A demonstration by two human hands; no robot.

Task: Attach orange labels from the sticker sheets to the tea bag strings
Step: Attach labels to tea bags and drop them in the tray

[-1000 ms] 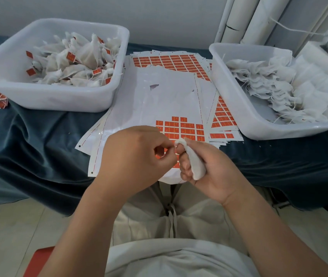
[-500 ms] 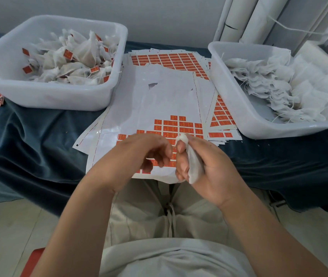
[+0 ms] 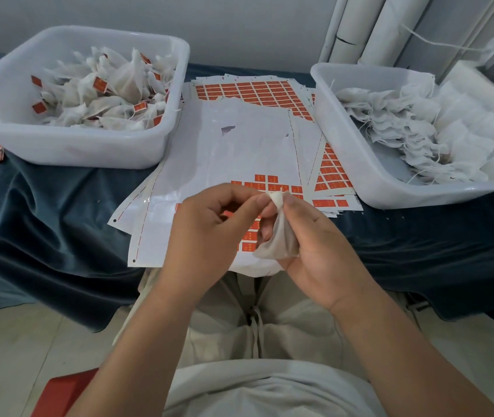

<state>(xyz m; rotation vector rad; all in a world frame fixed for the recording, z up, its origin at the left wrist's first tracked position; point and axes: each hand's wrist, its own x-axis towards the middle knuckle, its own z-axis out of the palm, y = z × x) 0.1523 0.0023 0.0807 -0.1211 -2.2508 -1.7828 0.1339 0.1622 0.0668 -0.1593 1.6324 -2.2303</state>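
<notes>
My right hand [image 3: 315,245] grips a white tea bag [image 3: 279,239] above the table's front edge, its gathered top poking up between my fingers. My left hand [image 3: 209,233] has curled fingers, and its thumb and forefinger pinch at the top of that bag. Whether a label or the string sits between them is too small to tell. Beneath both hands lies a sticker sheet [image 3: 239,152] that is mostly peeled, with rows of orange labels [image 3: 270,183] left near its front. More sheets [image 3: 251,88] lie behind it.
A white tub [image 3: 89,149] at the left holds tea bags with orange labels on them. Another white tub [image 3: 357,152] at the right holds plain tea bags. A dark blue cloth [image 3: 44,212] covers the table. White tubes [image 3: 369,28] lean at the back right.
My left hand dipped to the sticker sheet half a second ago and has come back up to pinch at the top of the tea bag. My right hand kept hold of the bag.
</notes>
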